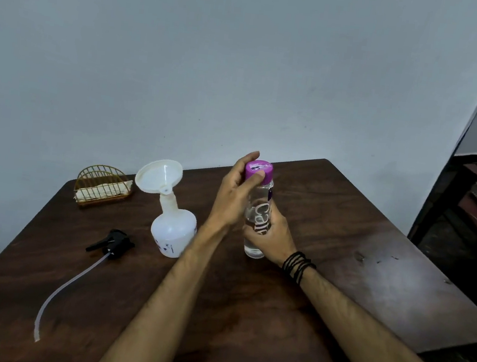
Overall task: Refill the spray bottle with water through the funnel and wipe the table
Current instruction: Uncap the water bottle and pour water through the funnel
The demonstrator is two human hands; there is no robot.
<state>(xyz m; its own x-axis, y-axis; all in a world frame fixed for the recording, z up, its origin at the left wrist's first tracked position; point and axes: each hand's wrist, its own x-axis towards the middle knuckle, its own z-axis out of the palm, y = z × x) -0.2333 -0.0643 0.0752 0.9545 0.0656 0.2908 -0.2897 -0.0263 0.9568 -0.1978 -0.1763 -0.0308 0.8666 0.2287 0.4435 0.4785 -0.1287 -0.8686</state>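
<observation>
Nearest the camera, two bare forearms reach out over the dark wooden counter (244,317). To the left lies the black spray head (112,242) with its clear tube curving toward the front edge, detached from the bottle. The right hand (269,238), with dark cords around its wrist, has its fingers wrapped around the lower body of a clear water bottle (258,213) standing on the counter. The left hand (233,198) is at the bottle's purple cap (259,171), thumb pressed on its side and fingers curled behind it. Left of the hands stands the white spray bottle (172,230), the white funnel (158,175) tilted in its neck. Farther back-left sits a gold wire holder (101,186) with pale napkins.
</observation>
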